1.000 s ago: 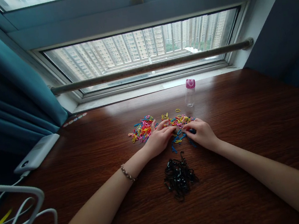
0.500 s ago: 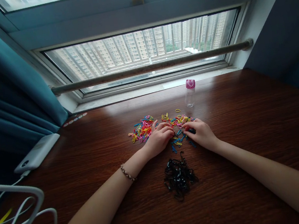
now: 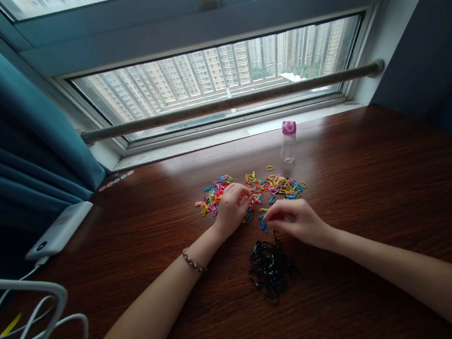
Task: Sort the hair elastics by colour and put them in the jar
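A loose heap of small coloured elastic hair bands [image 3: 281, 185] is spread over the brown wooden table. My left hand [image 3: 232, 209] rests at the left part of this heap, its fingers curled and closed; what they may hold is hidden. My right hand [image 3: 299, 221] is held just above the near edge of the heap, thumb and fingertips pinched together. Anything in that pinch is too small to make out. Right below its fingertips lies a separate pile of black hair bands [image 3: 270, 267]. Some blue bands [image 3: 263, 222] lie beside the right fingertips.
A clear small bottle with a pink cap [image 3: 289, 143] stands behind the heap. At the left edge lies a white power bank [image 3: 60, 231] with a white cable [image 3: 47, 322]. A window with a metal rail [image 3: 233, 101] borders the table's far side, and a blue curtain [image 3: 31, 119] hangs left.
My right hand has come nearer and slightly left, from the coloured heap toward the black pile. My left hand has drawn back a little to the left, its fingers curling more.
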Action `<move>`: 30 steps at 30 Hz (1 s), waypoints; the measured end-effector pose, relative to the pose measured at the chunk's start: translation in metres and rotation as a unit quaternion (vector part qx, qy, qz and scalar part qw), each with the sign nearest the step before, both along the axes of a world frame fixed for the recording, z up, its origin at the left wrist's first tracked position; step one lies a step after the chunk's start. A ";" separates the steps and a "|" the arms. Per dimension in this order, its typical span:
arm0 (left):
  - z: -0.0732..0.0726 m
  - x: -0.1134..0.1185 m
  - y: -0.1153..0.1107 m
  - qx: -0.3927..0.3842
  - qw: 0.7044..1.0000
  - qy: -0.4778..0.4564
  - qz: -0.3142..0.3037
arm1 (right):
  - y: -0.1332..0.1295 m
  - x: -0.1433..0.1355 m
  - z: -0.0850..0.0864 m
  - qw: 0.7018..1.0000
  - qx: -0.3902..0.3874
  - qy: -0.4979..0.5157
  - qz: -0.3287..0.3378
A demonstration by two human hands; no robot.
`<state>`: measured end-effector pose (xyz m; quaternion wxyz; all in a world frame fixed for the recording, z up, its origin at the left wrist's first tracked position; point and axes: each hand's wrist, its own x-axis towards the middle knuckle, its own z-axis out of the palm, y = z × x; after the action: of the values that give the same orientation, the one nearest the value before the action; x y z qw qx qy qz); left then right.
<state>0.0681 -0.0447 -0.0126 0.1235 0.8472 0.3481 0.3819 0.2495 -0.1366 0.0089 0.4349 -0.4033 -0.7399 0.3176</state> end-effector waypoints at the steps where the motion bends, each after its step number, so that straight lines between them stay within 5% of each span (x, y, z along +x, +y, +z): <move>1: -0.001 -0.001 0.000 -0.009 1.000 -0.019 0.018 | -0.006 -0.005 0.002 0.998 0.010 -0.024 0.053; 3: -0.001 -0.002 0.001 -0.022 0.997 -0.053 0.042 | -0.014 -0.011 0.003 0.994 0.034 -0.070 0.072; 8: 0.000 -0.003 0.001 -0.025 0.997 -0.075 0.019 | -0.005 -0.001 -0.006 0.982 -0.007 -0.134 -0.132; 17: 0.018 0.001 -0.020 -0.045 0.981 -0.031 -0.187 | -0.019 -0.013 0.001 0.994 -0.013 -0.089 0.057; 24: 0.038 0.011 -0.051 -0.108 0.915 0.099 -0.376 | 0.017 0.028 0.004 0.966 0.049 -0.029 -0.251; 30: 0.032 0.016 -0.054 -0.100 0.913 0.118 -0.378 | 0.049 0.052 -0.016 0.980 0.019 -0.123 -0.155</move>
<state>0.0844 -0.0983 0.0197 0.3010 0.9375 0.0501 0.1671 0.3015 -0.0877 -0.0076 0.3921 -0.5410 -0.7219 0.1798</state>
